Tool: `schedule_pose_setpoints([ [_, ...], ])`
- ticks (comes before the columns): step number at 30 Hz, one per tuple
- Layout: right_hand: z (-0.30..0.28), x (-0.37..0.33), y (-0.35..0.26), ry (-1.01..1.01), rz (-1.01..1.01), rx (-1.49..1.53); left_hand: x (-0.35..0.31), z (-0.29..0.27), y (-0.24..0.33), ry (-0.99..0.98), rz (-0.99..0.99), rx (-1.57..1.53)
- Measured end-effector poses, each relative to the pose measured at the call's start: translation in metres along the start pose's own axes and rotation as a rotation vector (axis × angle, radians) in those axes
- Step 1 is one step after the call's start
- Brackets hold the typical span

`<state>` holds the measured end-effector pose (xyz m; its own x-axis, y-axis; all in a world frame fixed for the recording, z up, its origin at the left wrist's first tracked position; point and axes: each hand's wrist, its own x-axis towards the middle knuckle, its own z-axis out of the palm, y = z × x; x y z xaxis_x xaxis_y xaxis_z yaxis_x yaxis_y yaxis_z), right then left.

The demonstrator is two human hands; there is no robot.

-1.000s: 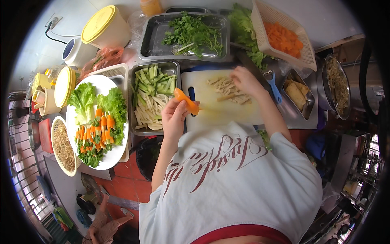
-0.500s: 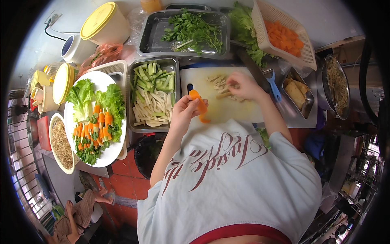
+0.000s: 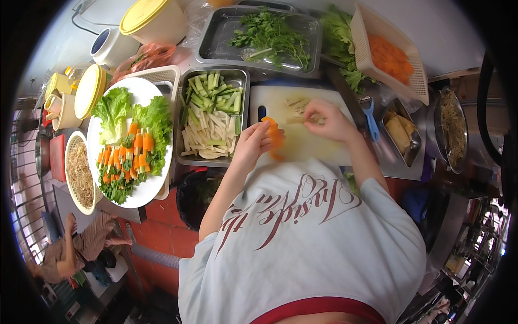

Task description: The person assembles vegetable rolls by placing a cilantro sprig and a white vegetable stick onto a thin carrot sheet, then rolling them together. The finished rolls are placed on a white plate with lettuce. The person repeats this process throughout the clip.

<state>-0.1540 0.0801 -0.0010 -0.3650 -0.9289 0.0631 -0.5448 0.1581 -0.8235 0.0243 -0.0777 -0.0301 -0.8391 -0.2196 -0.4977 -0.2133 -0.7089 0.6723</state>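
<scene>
My left hand (image 3: 252,144) pinches a thin orange carrot slice (image 3: 276,141) that curls down over the near left part of the white cutting board (image 3: 329,154). Over the board's right half, my right hand (image 3: 333,123) has its fingers drawn together on a few pale strips, whose kind I cannot make out. A small pile of pale strips (image 3: 295,106) lies on the board just left of these fingers. Close to my left hand stands a steel tray (image 3: 208,161) of cut green sticks (image 3: 213,93) and whitish sticks (image 3: 208,129).
At left a white plate (image 3: 144,198) bears lettuce and carrot-wrapped bundles. A noodle basket (image 3: 81,178) is beside it. Behind the board lies a tray of herbs (image 3: 270,38). To the right are a knife (image 3: 345,94), blue peeler (image 3: 371,121) and carrot basket (image 3: 386,78). Someone sits at lower left.
My right hand has drawn back from the pile with pale strips in its fingers. My left hand still holds the carrot slice, now turned more. The view has shifted slightly.
</scene>
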Motion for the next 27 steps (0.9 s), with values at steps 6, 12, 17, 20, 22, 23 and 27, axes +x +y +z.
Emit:
schedule_pose_setpoints([
  [6,0.03,0.029,-0.016,-0.162,-0.167,0.029,-0.004,-0.001,-0.001,-0.07,0.105,0.069],
  [12,0.047,0.096,-0.007,-0.142,-0.108,0.179,-0.014,-0.022,-0.004,0.067,0.123,0.128],
  [17,0.085,0.156,0.001,-0.232,-0.36,-0.394,-0.025,-0.012,-0.005,0.092,0.172,0.085],
  [20,0.091,0.174,-0.022,-0.492,-0.185,-0.718,-0.028,-0.012,-0.004,0.105,0.18,0.088],
  [22,0.092,0.179,-0.044,-0.594,-0.129,-0.863,-0.029,-0.014,-0.004,0.111,0.185,0.085],
  [23,0.098,0.181,-0.044,-0.611,-0.135,-0.914,-0.029,-0.013,-0.003,0.105,0.186,0.09],
  [27,0.111,0.187,-0.042,-0.697,-0.125,-0.972,-0.029,-0.016,-0.004,0.066,0.191,0.105],
])
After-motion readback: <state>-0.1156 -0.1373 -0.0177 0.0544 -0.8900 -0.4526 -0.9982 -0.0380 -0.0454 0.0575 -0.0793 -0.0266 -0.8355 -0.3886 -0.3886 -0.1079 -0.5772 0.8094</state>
